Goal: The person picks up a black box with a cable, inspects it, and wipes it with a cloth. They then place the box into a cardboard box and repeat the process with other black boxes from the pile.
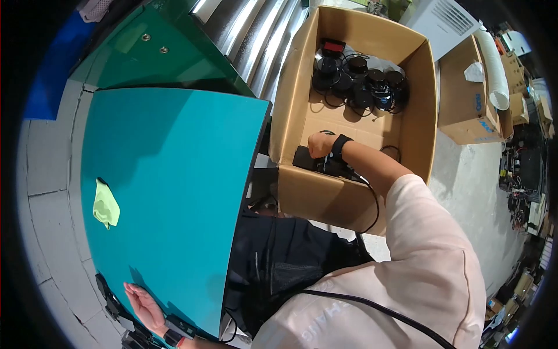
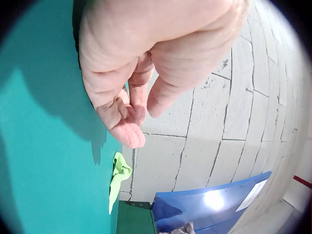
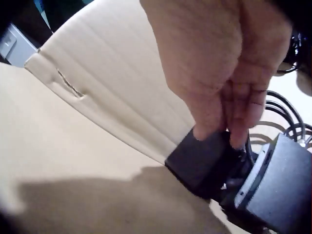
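Note:
My right hand (image 1: 321, 145) is at the near wall of a large cardboard box (image 1: 354, 200). Its thumb and fingers pinch a black boxy piece (image 3: 197, 158), whose kind does not show. Beside this piece lies a dark grey curved part (image 3: 282, 187), with black cables (image 3: 282, 107) behind it. A pile of round black devices with cords (image 1: 360, 84) fills the box's far end. My left hand (image 1: 145, 307) is held over the edge of the teal table (image 1: 174, 192), its fingers loosely bent with nothing between them.
A lime-green cloth (image 1: 106, 205) lies on the table near the wall. Metal rollers (image 1: 250, 43) on a green frame (image 1: 163, 55) adjoin the cardboard box. Another carton (image 1: 465, 99) stands on the floor to the right. Black equipment (image 1: 113, 308) sits beyond my left hand.

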